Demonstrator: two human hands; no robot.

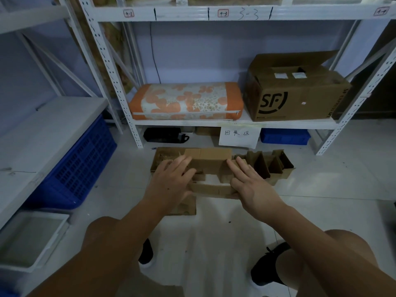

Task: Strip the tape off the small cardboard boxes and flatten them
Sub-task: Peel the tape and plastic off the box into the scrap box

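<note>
A small brown cardboard box [211, 161], opened out and nearly flat, lies on the floor on top of other flattened cardboard [164, 157]. My left hand [171, 181] presses on its left side with straight, spread fingers. My right hand [248, 183] presses on its right side, fingers straight and pointing forward. A near flap [210, 189] shows between the two hands. To the right stand two more small open boxes [276, 166] with their flaps up. No tape is plainly visible on the box under my hands.
A white metal shelf [235, 123] stands ahead, holding an orange flowered cushion [186, 101] and a big SF carton [295, 91]. A paper sign [239, 136] hangs from its edge. A blue crate [79, 168] sits left, a white tray [32, 239] nearer. My shoes [270, 266] are below.
</note>
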